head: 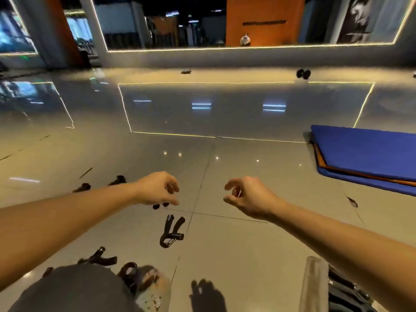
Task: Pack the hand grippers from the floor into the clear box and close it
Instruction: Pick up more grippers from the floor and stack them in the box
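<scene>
Reaching out over the floor (236, 244), both hands hang in mid-frame with nothing in them. The left hand (155, 189) has its fingers curled loosely and apart, the right hand (249, 197) the same, thumb and forefinger spread, clamped on nothing.

Below the left hand, a hand gripper (171, 230) lies flat on the tiles, its two handles pointing up the frame toward that hand, its coil end toward the bottom. Its long axis runs nearly straight up and down the picture. The left hand is plainly the nearer one, just above the handle tips; the right is well apart, off to the right.

More grippers are scattered: one at lower left (99, 258), two small dark ones at mid-left (101, 183), and a dark bit (159, 206) peeking out from under the left hand, too hidden to name for sure.

The clear box (342, 289) sits at the lower right corner, cut off by the frame edge and the right forearm; dark shapes seem to lie inside, but I cannot tell how many. Its lid is hard to make out.
</scene>
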Available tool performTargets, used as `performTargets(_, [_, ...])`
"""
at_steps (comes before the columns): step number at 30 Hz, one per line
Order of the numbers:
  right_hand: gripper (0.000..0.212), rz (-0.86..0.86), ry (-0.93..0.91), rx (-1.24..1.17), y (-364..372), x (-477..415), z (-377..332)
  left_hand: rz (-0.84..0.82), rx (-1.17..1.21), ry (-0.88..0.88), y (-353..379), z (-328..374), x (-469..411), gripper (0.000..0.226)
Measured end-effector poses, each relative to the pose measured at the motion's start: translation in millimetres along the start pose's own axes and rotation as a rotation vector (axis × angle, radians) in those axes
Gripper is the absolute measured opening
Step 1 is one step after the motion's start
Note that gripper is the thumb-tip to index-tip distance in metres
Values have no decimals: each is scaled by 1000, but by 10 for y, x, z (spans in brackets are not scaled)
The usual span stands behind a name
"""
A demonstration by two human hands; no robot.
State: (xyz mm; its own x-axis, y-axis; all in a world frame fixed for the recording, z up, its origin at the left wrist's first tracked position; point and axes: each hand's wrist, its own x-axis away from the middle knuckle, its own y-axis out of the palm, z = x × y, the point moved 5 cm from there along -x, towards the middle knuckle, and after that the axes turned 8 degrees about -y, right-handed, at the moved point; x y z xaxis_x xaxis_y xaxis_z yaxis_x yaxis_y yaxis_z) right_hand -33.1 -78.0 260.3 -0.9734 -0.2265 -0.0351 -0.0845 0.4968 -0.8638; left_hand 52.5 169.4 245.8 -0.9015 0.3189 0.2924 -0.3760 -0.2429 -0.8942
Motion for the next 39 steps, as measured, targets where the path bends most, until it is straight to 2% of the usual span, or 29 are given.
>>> performTargets(3, [39,-98,-17,21,634,-453,-70,51,115,-113,308,-793,-167,31])
performTargets(9, [43,-201,55,-42,1836,-1357,-61,24,208,-319,978,-2029,-643,44])
performTargets(12, [34,-248,90,-66,2394,-1701,35,3,258,-385,1258,-2368,-1058,45])
performTargets(15, [25,-347,80,15,2917,-1978,196,-69,357,-420,1666,-2498,-1478,47])
performTargets(18, [45,-447,45,83,3312,-2224,394,-133,332,-411,2201,-2467,-1741,53])
performTargets(21, [70,-513,-42,126,3537,-2448,580,-130,319,-390,2584,-2419,-1834,29])
performTargets(25, [82,-540,-232,257,3659,-2680,758,-81,292,-293,2513,-2503,-2087,14])
performTargets(30, [74,-514,-363,325,3730,-2899,911,-84,412,-256,2365,-2670,-2472,25])
performTargets(35, [62,-379,-312,355,3742,-3006,1112,-27,581,-321,2371,-2800,-2694,20])
performTargets(37, [63,-350,-256,357,3714,-2998,1219,54,646,-370,2292,-2860,-2840,25])
performTargets(39, [63,-317,-187,373,3678,-2938,1320,227,606,-434,2125,-2931,-3023,37])
